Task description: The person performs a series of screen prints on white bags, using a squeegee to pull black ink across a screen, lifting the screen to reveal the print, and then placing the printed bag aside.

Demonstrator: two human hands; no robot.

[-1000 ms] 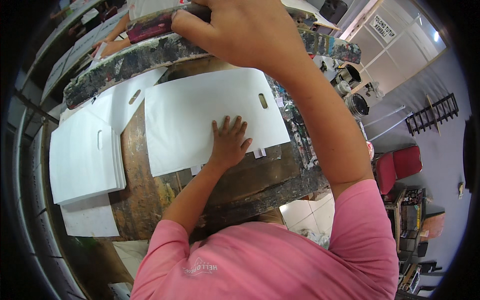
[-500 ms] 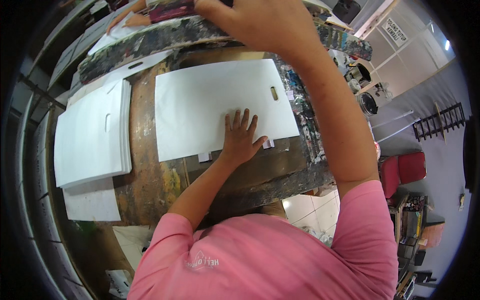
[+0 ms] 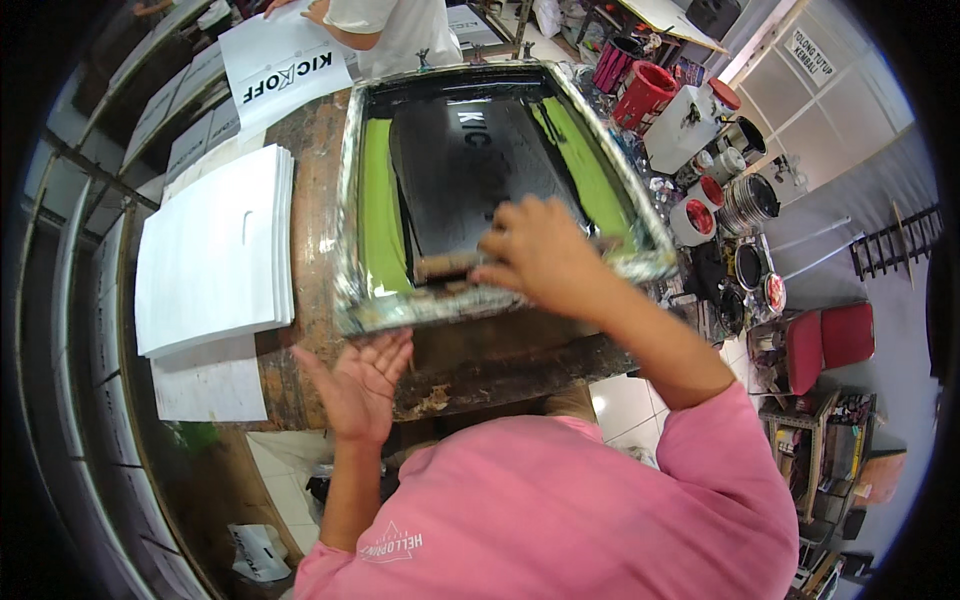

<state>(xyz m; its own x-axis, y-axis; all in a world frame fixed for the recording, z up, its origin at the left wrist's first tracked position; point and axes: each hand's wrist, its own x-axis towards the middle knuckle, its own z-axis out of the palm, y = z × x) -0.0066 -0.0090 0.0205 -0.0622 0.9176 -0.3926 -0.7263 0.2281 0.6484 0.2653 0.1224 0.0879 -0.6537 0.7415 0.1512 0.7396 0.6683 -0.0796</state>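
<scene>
A screen-printing frame [image 3: 349, 225] lies lowered on the table, its mesh [image 3: 440, 160] coated with black ink between two green strips. My right hand [image 3: 540, 250] grips a wooden squeegee [image 3: 445, 266], slightly blurred, at the near end of the mesh. Just below the frame's near left corner is my left hand [image 3: 362, 385], palm up with the fingers spread; it holds nothing, and I cannot tell whether the fingertips touch the frame. The white bag with a slot handle seen earlier is hidden under the screen.
A stack of white slotted bags [image 3: 205, 260] sits left of the screen. Beyond it a co-worker's hands [image 3: 318, 12] hold a printed white sheet [image 3: 290, 65]. Ink tubs [image 3: 645, 95] and cans [image 3: 750, 200] crowd the right side. A red chair [image 3: 805, 350] stands farther right.
The raised screen has come down over the white bag. My left hand has left the bag for the near edge; my right hand has come down and now grips the squeegee. The co-worker has lifted a printed sheet.
</scene>
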